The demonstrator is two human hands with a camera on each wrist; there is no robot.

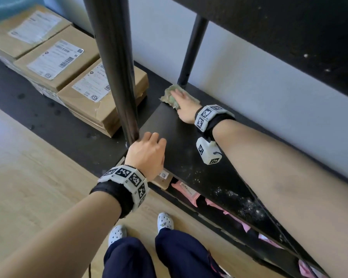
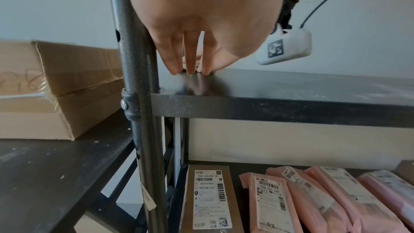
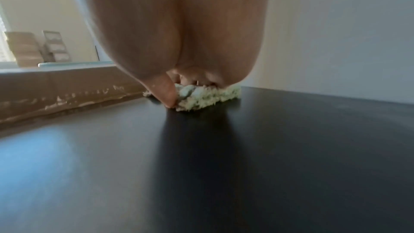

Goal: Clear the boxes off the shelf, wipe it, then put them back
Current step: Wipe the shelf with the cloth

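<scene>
The black shelf (image 1: pixel 179 141) holds no boxes. At its back left corner lies a pale green cloth (image 1: pixel 168 94), and my right hand (image 1: pixel 182 106) presses flat on it beside the rear post (image 1: pixel 191 53). In the right wrist view the thumb and fingers of the right hand (image 3: pixel 179 84) bear down on the cloth (image 3: pixel 208 98). My left hand (image 1: pixel 149 151) rests at the front left corner against the front post (image 1: pixel 119 67). Its straight fingertips (image 2: pixel 190 70) touch the shelf (image 2: pixel 291 86) and hold nothing. Three labelled cardboard boxes (image 1: pixel 54 63) sit in a row on a lower black surface to the left.
White dust specks (image 1: pixel 239 201) cover the shelf's right part. An upper shelf (image 1: pixel 289 37) overhangs the work area. Below, pink parcels (image 2: pixel 313 201) and a brown labelled box (image 2: pixel 208 198) fill the lower shelf. Wooden floor (image 1: pixel 28 177) lies in front.
</scene>
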